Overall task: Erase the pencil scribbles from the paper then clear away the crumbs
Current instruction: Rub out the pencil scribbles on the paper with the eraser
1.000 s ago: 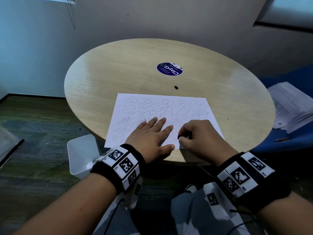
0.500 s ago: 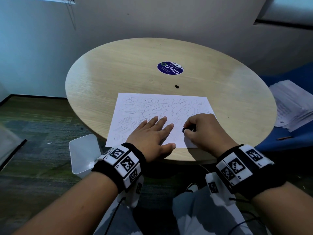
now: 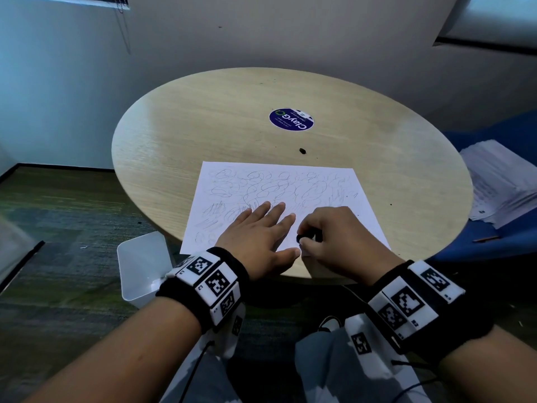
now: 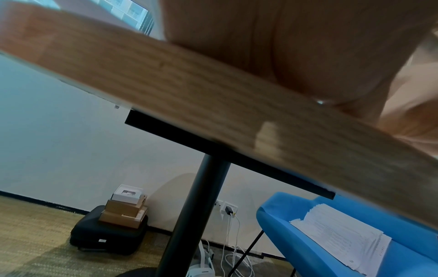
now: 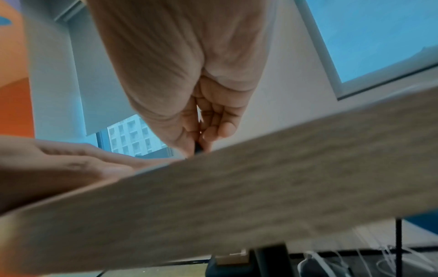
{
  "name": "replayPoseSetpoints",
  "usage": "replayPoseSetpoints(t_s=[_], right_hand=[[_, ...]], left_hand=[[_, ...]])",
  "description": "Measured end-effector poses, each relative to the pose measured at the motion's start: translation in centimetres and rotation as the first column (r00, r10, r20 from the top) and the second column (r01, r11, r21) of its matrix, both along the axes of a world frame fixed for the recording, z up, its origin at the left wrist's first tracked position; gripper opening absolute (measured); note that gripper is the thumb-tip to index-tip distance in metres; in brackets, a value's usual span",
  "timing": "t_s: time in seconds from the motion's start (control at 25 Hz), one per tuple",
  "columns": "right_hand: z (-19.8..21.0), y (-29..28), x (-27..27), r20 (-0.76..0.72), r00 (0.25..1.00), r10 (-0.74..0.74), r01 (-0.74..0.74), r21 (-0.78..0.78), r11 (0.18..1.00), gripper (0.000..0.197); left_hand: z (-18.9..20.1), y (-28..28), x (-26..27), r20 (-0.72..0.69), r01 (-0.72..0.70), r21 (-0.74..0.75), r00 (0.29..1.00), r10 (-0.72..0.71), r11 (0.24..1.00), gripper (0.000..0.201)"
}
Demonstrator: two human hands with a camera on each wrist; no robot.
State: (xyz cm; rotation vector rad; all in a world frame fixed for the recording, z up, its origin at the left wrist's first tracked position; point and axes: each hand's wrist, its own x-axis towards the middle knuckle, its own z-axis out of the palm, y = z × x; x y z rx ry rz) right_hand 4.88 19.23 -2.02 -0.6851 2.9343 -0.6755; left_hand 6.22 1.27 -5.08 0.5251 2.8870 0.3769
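Note:
A white sheet of paper [image 3: 279,196] covered in pencil scribbles lies on the round wooden table [image 3: 203,135], near its front edge. My left hand [image 3: 261,231] lies flat on the paper's lower middle with fingers spread, pressing it down. Just to its right, my right hand [image 3: 328,234] pinches a small black eraser [image 3: 305,237] against the paper's lower right part. In the right wrist view the curled fingers [image 5: 213,129] grip the dark eraser [image 5: 198,149] above the table edge [image 5: 237,196]. The left wrist view shows only the palm [image 4: 284,46] on the table rim [image 4: 213,116].
A small black crumb [image 3: 303,150] lies on the table beyond the paper, and a blue round sticker [image 3: 291,123] sits farther back. A white bin [image 3: 142,266] stands on the floor at the left. A stack of papers [image 3: 499,184] rests on a blue chair at the right.
My right hand with the eraser slid right half a second ago and has come back left and nearer, close to my left thumb. The left hand has stayed flat on the paper.

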Motion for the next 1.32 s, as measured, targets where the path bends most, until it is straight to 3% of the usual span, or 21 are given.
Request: replayPoseSetpoints(t_s=[0.16,0.32,0.48,0.6,0.8,0.96,1.12,1.32], right_hand=[[0.0,0.5,-1.1,-0.053,0.993,-0.107,0.106,-0.016,0.994,0.013],[0.0,0.0,-0.2,-0.012,1.0,0.011,-0.011,-0.013,1.0,0.011],[0.0,0.7,-1.0,-0.042,0.993,-0.107,0.107,-0.021,0.994,0.012],[-0.1,-0.1,0.4,0.001,1.0,0.014,-0.014,-0.021,1.0,0.01],[-0.2,0.9,-0.2,-0.05,0.992,-0.115,0.113,-0.032,0.993,0.012],[-0.2,0.3,1.0,-0.012,1.0,-0.015,0.015,-0.027,1.0,0.01],[-0.1,2.0,-0.2,-0.044,0.985,-0.168,0.167,-0.036,0.985,0.012],[-0.4,1.4,0.5,0.019,0.997,-0.079,0.08,-0.042,0.996,0.01]], left_hand=[[0.0,0.0,0.0,-0.002,-0.003,-0.002,1.0,0.003,1.0,0.071],[0.1,0.0,0.1,0.003,0.002,0.0,1.0,-0.002,1.0,0.071],[0.0,0.0,0.1,-0.001,0.001,-0.005,1.0,-0.001,1.0,0.071],[0.1,0.0,0.1,-0.001,0.0,-0.002,1.0,0.0,1.0,0.071],[0.0,-0.1,0.1,0.002,0.003,-0.008,1.0,-0.003,1.0,0.071],[0.0,0.0,0.0,-0.003,0.005,-0.006,1.0,-0.005,1.0,0.072],[0.0,0.0,0.0,0.005,0.002,-0.006,1.0,-0.002,1.0,0.073],[0.0,0.0,-0.1,0.016,-0.015,-0.002,1.0,0.015,1.0,0.081]])
